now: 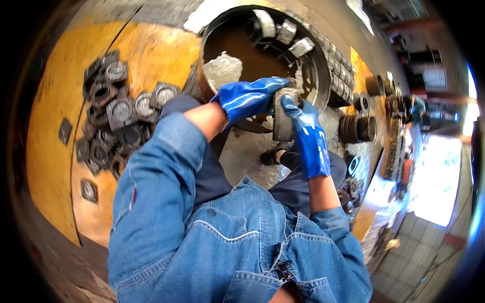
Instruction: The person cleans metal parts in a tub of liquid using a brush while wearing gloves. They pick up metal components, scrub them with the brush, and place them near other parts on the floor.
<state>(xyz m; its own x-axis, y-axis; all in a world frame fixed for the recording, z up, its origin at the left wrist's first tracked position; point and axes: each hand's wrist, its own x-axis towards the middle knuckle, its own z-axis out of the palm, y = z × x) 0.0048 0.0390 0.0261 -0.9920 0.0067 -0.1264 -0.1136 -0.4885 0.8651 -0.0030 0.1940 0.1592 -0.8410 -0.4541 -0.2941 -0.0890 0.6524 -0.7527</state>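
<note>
Both my hands wear shiny blue rubber gloves and meet over the near rim of a round metal tub [204,81] of brown liquid. Between them a grey, flat-sided metal part [284,118] stands roughly upright, its far end covered by my fingers. My right hand [305,123] grips its right side, thumb against its face. My left hand [247,100] closes over the upper end from the left, its fingertips partly hidden. Inside the tub, several silvery curved metal pieces [287,31] rest along the far side, and a pale lump [223,69] lies at the left.
A heap of dark square metal parts with round openings [121,111] covers the yellow floor boards [55,166] at left. Rows of stacked metal parts [341,76] line the tub's right side. Ribbed cylinders [357,129] stand further right. A person [417,108] is at the far right.
</note>
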